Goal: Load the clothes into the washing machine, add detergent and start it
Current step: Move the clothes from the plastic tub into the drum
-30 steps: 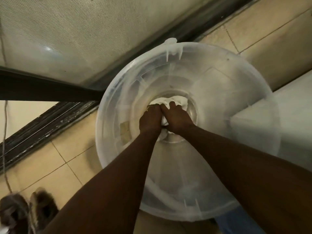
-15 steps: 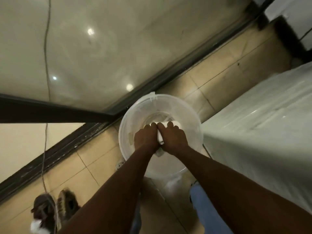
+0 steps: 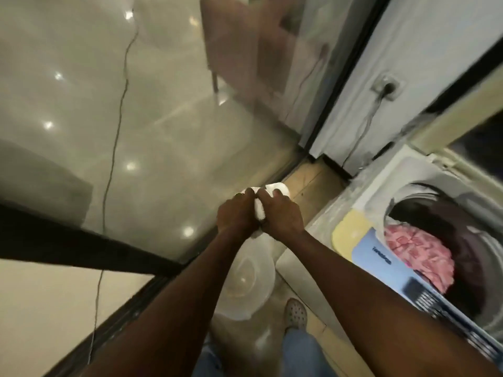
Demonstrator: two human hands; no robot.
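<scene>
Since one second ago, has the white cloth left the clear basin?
Yes: the white cloth has gone up, out of the clear basin standing on the floor.

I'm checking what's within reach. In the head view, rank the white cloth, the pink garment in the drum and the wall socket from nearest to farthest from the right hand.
1. white cloth: gripped by the right hand itself.
2. pink garment: in the washer drum, to the right.
3. wall socket: on the wall beyond it, upper right.

White cloth [image 3: 275, 190]; pink patterned garment [image 3: 419, 251]; translucent basin [image 3: 261, 284].
</scene>
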